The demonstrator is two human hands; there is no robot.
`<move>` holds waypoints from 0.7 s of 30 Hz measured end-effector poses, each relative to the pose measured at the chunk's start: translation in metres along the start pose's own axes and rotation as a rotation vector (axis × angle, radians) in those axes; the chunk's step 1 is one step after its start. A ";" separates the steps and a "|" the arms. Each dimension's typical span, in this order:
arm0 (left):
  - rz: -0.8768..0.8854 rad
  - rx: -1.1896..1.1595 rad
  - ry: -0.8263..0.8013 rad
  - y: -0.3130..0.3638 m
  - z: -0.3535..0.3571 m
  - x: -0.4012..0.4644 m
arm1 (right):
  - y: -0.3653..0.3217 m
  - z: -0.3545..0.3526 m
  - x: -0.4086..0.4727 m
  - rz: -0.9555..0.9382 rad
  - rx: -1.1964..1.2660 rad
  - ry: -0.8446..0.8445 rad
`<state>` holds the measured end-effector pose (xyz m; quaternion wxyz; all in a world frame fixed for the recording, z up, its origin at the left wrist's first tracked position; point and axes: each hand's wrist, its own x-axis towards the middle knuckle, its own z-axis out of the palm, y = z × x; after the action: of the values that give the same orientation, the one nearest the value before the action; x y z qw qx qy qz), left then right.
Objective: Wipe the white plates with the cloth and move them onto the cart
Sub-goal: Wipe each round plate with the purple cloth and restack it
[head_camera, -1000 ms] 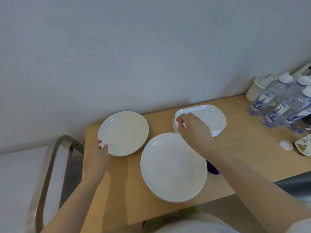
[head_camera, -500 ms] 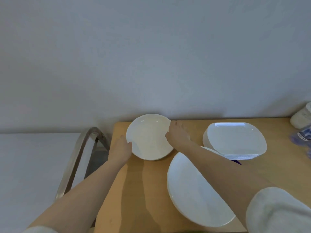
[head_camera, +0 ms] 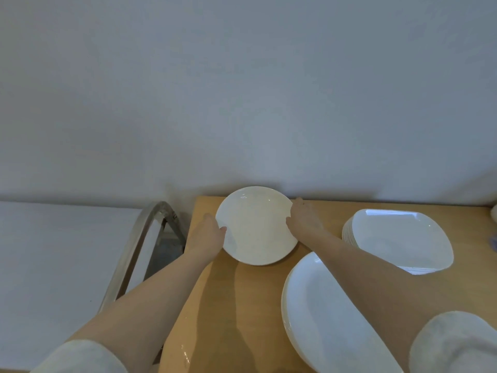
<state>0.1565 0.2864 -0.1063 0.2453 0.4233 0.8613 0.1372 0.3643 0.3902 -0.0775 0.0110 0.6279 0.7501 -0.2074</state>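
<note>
A round white plate (head_camera: 255, 224) sits at the far left of the wooden table (head_camera: 242, 305), by the wall. My left hand (head_camera: 205, 238) grips its left rim, thumb on top. My right hand (head_camera: 305, 219) holds its right rim, fingers curled along the edge. A larger round white plate (head_camera: 322, 319) lies at the near right, partly under my right forearm. A stack of squarish white plates (head_camera: 400, 240) stands at the right. The cloth is not in view.
The cart's metal handle (head_camera: 139, 249) rises just left of the table, with a white surface (head_camera: 53, 265) beyond it. A grey wall runs close behind the table. At the far right edge a white object (head_camera: 494, 214) peeks in.
My right hand left the squarish stack and came to the small round plate's right rim. My left hand stayed on its left rim. The view swung left, so the bottles dropped out of sight.
</note>
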 end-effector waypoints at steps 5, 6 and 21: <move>0.011 -0.043 -0.074 0.002 -0.001 0.005 | 0.004 0.001 0.005 0.033 0.081 -0.011; 0.013 -0.056 -0.078 0.002 -0.001 0.006 | 0.004 0.001 0.005 0.039 0.099 -0.010; 0.039 -0.342 0.039 0.031 -0.035 -0.030 | 0.016 -0.044 -0.010 -0.036 0.242 0.134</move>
<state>0.1736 0.2802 -0.0536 0.2941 0.3892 0.8216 0.2949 0.3919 0.3969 -0.0389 -0.1189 0.6237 0.7296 -0.2541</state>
